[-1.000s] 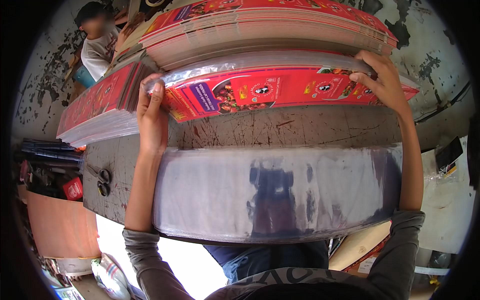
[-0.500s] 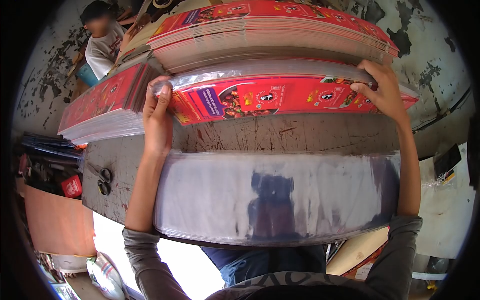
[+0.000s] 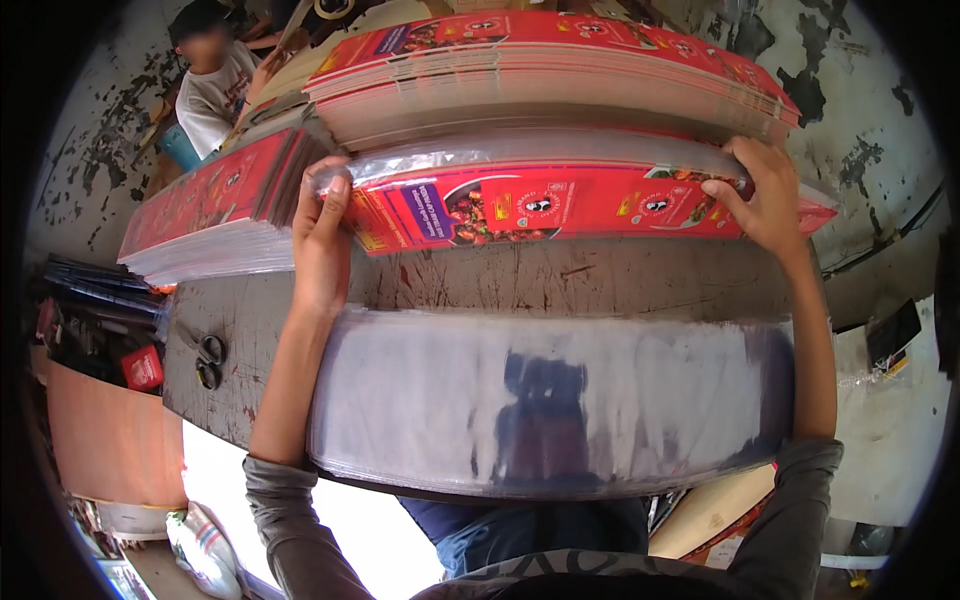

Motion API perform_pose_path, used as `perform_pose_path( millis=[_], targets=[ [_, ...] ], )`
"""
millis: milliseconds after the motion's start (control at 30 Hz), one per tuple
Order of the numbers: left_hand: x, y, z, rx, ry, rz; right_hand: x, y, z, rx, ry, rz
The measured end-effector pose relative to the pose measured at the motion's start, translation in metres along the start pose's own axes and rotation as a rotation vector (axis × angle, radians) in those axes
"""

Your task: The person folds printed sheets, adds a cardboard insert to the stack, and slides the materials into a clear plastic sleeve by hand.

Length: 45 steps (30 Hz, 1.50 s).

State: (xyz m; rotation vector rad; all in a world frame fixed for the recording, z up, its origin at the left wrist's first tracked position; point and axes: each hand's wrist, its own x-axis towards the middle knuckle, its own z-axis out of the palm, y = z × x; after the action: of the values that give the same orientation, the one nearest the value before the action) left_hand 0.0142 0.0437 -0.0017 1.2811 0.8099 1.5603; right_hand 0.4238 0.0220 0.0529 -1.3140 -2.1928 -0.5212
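Between my two hands, a long red printed sheet [image 3: 600, 203] with food pictures stands tilted up, clear plastic along its upper edge. My left hand [image 3: 322, 215] is closed on its left end, thumb in front. At the right end my right hand [image 3: 768, 190] grips it, thumb on the face and fingers over the top edge. Whether one sheet or several are held, I cannot tell. Nearer to me, below both hands, lies a stack of clear plastic sheets [image 3: 430, 400] with a glossy surface. Behind the held sheet rises a tall stack of red printed sheets [image 3: 560, 85].
Another stack of red printed sheets [image 3: 205, 210] sits left of my left hand. Black-handled scissors [image 3: 208, 360] lie on the scratched table [image 3: 450, 280]. At the far left, another person [image 3: 210, 100] is at the back. A peeling wall [image 3: 850, 130] stands on the right.
Both hands and the red printed sheet have shifted slightly down in view, its face turned a little more upright. The grip stays the same.
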Motion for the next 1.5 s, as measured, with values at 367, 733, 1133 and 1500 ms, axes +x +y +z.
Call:
perform_pose_path(
  millis=[367, 733, 1133, 1500],
  targets=[
    [0.001, -0.003, -0.008, 0.008, -0.046, 0.009, -0.003, 0.004, 0.016, -0.149, 0.250, -0.095],
    [0.000, -0.001, -0.007, -0.016, -0.039, -0.020, -0.002, 0.004, 0.018, -0.150, 0.260, -0.108],
    [0.000, 0.000, -0.002, 0.017, 0.024, -0.014, -0.003, 0.002, 0.017, -0.149, 0.271, -0.101],
    [-0.002, 0.004, 0.002, 0.005, 0.005, -0.009, -0.002, 0.002, 0.016, -0.133, 0.279, -0.121]
  ],
)
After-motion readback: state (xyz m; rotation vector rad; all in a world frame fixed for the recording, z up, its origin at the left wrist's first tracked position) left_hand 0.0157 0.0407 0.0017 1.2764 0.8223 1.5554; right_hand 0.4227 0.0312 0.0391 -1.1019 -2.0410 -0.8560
